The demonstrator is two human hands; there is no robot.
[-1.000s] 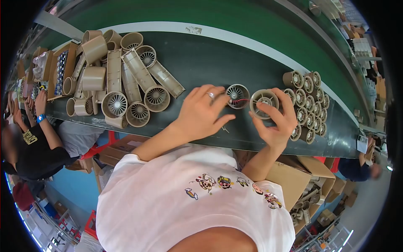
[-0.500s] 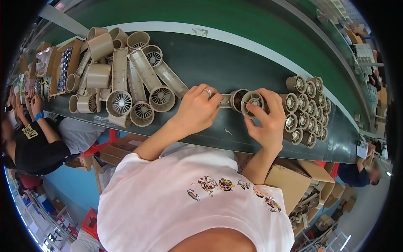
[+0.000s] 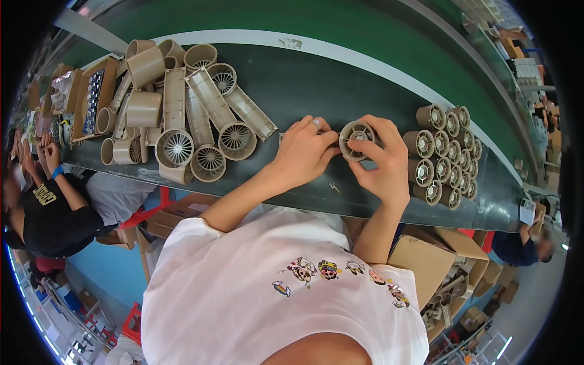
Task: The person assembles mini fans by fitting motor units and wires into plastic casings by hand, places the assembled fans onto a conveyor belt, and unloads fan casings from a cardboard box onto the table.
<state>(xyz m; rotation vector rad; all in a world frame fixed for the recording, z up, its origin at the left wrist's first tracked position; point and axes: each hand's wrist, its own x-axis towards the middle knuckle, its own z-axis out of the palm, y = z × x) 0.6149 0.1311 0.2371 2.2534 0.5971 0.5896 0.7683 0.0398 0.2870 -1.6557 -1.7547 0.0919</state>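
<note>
My right hand [image 3: 384, 159] grips a beige spoked ring [image 3: 356, 135] between thumb and fingers, its open round face turned up. Close beside it, my left hand [image 3: 305, 151] is closed over a beige plastic housing [image 3: 281, 137], most of which is hidden under the fingers; only a bit of its handle end shows. The ring overlaps the spot where the housing's round end lies. On the dark belt just below my hands are small thin bits [image 3: 334, 187]. To the right of my right hand stand several similar beige spoked rings [image 3: 454, 156] in close rows.
A pile of beige long-handled housings with round grilles [image 3: 237, 140] lies to the left. Beyond it is a cardboard tray [image 3: 92, 100] of small parts. A co-worker in black [image 3: 55, 210] sits at left. An open carton [image 3: 420, 267] with beige parts stands below the belt.
My right hand has moved the spoked ring slightly left and up, over the housing's round end, which showed separately before. My left hand has shifted slightly right, covering more of the housing.
</note>
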